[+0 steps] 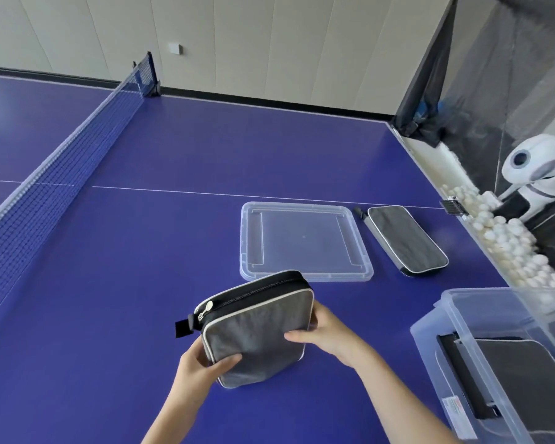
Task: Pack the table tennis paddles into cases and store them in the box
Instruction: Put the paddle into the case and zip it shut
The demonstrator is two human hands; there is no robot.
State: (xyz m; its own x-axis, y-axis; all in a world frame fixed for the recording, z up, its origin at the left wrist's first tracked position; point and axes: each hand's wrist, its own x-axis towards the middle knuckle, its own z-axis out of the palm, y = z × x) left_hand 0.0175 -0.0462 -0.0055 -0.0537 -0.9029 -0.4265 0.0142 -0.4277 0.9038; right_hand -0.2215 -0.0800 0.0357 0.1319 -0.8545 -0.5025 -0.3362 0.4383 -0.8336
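I hold a grey paddle case (257, 328) with black zipper edge and white piping, tilted up above the blue table. Its zipper looks closed, the pull at the left corner. My left hand (202, 368) grips its lower left corner; my right hand (321, 334) grips its right side. A second grey case (407, 240) lies flat on the table to the right of the clear box lid (305, 240). The clear plastic box (481, 357) stands at the right front, with another dark case (523, 376) lying inside it.
The net (55, 161) runs across the table at the left. Along the right edge a trough holds several white balls (507, 238), beside a white ball machine (539, 168) and black catch netting. A bare stretch of blue table (141, 251) lies between the net and the lid.
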